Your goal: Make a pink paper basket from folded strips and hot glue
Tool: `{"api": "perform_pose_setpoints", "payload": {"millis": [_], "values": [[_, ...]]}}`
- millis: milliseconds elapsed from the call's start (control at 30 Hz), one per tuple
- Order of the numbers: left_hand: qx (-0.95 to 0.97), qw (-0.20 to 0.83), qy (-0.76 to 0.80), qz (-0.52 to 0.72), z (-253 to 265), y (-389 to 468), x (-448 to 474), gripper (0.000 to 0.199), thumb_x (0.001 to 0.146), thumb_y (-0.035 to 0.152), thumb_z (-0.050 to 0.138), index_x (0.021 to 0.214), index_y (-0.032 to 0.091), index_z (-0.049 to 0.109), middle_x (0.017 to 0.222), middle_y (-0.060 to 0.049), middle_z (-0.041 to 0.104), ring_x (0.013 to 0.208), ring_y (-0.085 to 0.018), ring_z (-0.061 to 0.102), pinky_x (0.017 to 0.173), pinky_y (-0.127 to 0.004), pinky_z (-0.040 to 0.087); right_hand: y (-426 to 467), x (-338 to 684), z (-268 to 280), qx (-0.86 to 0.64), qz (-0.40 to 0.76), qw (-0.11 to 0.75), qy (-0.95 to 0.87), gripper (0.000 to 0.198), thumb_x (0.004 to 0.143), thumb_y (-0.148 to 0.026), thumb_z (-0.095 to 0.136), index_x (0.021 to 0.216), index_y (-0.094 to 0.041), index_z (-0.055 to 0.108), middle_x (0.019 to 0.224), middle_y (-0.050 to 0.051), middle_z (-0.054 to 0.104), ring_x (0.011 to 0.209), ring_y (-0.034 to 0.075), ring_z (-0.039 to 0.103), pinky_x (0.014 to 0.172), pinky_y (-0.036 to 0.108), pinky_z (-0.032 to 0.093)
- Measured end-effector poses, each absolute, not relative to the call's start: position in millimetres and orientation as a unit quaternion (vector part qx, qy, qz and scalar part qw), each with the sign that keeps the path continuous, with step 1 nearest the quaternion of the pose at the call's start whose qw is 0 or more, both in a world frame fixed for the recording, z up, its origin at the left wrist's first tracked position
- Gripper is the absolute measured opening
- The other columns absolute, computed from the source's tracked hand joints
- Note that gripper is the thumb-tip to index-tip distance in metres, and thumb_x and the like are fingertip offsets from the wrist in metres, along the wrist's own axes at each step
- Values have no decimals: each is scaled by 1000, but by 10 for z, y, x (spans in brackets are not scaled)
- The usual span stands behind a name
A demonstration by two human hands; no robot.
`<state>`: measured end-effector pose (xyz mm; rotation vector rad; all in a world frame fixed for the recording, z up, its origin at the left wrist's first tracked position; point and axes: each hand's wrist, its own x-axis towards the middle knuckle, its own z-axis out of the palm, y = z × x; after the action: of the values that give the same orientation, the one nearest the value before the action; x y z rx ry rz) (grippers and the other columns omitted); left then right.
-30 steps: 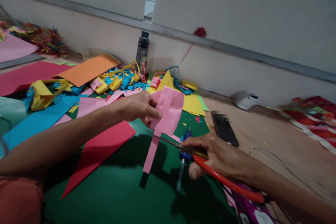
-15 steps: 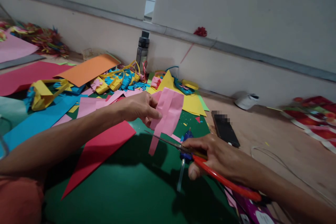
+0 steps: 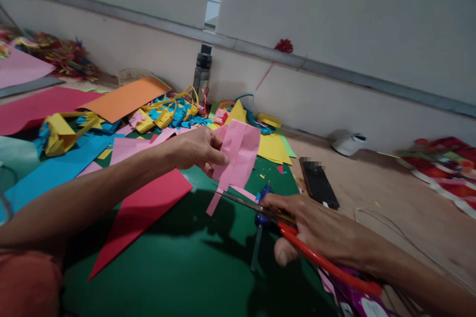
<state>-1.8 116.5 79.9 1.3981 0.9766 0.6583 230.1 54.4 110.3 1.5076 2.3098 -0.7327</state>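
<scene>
My left hand (image 3: 199,150) pinches a folded piece of pink paper (image 3: 241,153) by its left side, holding it above the green surface (image 3: 159,267). A narrow pink strip (image 3: 214,203) hangs from the paper's lower corner. My right hand (image 3: 301,223) grips a pair of scissors (image 3: 327,265) with long orange-red handles. Their metal blades point left and meet the top of the hanging strip; whether the strip is cut through I cannot tell. Beneath the scissors lies a blue glue gun (image 3: 264,193), partly hidden, with a clear glue stick (image 3: 256,250) poking out.
A red sheet (image 3: 148,218) and a blue sheet (image 3: 63,173) lie to the left. Behind are yellow sheets (image 3: 273,148), small paper baskets (image 3: 163,118) and a bottle (image 3: 202,72). A black phone (image 3: 320,183) and a white cup-like object (image 3: 349,143) rest on the right.
The scissors and my right hand have shifted slightly right, and the blades look closer together. The hanging strip has swung a little left and tilts more. My left hand has hardly moved.
</scene>
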Motion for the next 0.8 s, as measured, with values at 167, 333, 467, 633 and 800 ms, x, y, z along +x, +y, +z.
{"api": "perform_pose_setpoints", "payload": {"millis": [167,333,467,633,800], "values": [[597,618,427,282,804,1139,-1,19,65,1,60,49,10,57,42,3,55,37,-5,51,39,-13,40,602,2309,1102,497,-261,121,819,51,60,-69,62,74,-22,53,73,-2,52,69,18,49,58,26,33],[597,620,423,284,805,1138,-6,17,64,3,62,50,10,57,42,3,55,38,-6,52,40,-14,41,620,2296,1084,473,-274,117,829,49,64,-68,60,73,-21,52,64,-5,45,59,12,41,52,24,28],[601,619,421,280,823,1137,-7,18,64,3,61,48,11,57,42,3,55,38,-7,53,41,-15,42,614,2275,1085,487,-278,113,820,47,63,-67,62,71,-21,53,64,-4,46,59,12,42,51,23,29],[601,619,420,281,828,1137,-4,20,63,3,61,47,11,55,41,3,54,38,-7,52,41,-15,42,610,2256,1089,496,-279,106,816,47,62,-66,64,71,-21,55,63,-4,48,58,12,43,50,23,29],[609,612,420,280,807,1151,-16,16,63,4,62,50,11,57,42,3,54,39,-7,53,41,-15,42,603,2266,1073,499,-268,95,818,44,62,-63,65,74,-21,60,65,-3,53,58,13,46,52,22,31]]}}
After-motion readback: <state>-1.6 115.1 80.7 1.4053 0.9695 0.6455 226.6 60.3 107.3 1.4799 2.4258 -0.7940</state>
